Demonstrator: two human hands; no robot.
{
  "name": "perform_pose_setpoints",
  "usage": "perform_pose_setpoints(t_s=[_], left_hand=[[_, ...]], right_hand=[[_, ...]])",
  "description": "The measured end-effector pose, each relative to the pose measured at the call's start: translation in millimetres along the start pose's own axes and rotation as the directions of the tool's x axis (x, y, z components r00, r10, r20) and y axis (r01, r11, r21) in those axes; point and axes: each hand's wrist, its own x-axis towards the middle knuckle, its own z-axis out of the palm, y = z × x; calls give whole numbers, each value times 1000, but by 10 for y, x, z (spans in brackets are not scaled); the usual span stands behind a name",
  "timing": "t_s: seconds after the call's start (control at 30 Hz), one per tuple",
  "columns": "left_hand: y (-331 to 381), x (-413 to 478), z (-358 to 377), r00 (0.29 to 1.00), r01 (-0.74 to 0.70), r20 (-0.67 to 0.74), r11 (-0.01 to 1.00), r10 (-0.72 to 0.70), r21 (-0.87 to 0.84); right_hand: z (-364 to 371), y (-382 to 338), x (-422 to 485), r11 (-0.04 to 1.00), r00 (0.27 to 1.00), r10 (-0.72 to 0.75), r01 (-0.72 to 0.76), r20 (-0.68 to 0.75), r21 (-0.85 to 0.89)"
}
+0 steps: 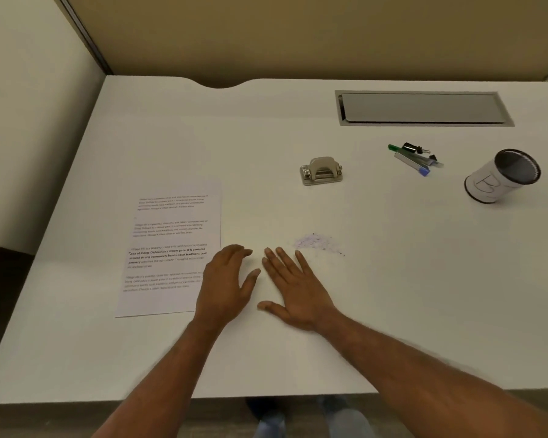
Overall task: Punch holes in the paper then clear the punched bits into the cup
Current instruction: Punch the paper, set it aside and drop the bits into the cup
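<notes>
Both hands lie empty over the white desk [393,279]: the left hand [225,286] with fingers loosely curled at the printed paper's [171,248] right edge, the right hand [293,289] flat and spread. Just beyond its fingertips sits a scatter of punched bits [318,243]. Farther back stands the metal hole punch [321,171], then pens [415,158] and, far right, the cup [500,178]

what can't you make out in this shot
- Paper, head view: the print is too blurred to read, and any punched holes are too small to see.
- Cup: its inside is dark, contents unseen.
- Paper bits: too small to count.
- Left hand covers the paper's corner.
</notes>
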Motion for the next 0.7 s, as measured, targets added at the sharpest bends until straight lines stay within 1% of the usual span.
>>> perform_pose_setpoints(t_s=[0.07, 0.2, 0.27, 0.37, 0.4, 0.47, 0.57, 0.63, 0.7], left_hand=[[49, -4, 89, 1000, -1, 27, 1000, 1, 13], [168, -2, 265, 995, -64, 78, 996, 59, 66], [224, 13, 357, 993, -52, 107, 995, 43, 82], [306, 52, 483, 990, 2, 137, 993, -18, 118], [335, 65, 520, 989, 11, 147, 990, -32, 142], [400, 74, 588, 985, 19, 165, 980, -52, 200], [553, 63, 709, 977, 46, 186, 961, -100, 273], [669, 70, 788, 973, 76, 187, 949, -138, 306], [765, 107, 855, 971, 81, 189, 942, -149, 324]], right_hand=[[-12, 116, -9, 999, 999, 36, -36, -16, 0], [-58, 316, -40, 997, 996, 83, -83, -17, -3], [-92, 370, -57, 999, 998, 54, -54, -36, 5], [-168, 480, -124, 998, 992, 41, -36, -123, 44], [-194, 543, -161, 995, 985, 71, -60, -157, 73], [-234, 696, -268, 977, 961, 184, -156, -206, 147], [-246, 919, -462, 914, 906, 372, -320, -203, 251], [-229, 1020, -561, 886, 887, 426, -369, -178, 283], [-206, 1074, -622, 881, 885, 434, -376, -171, 288]])
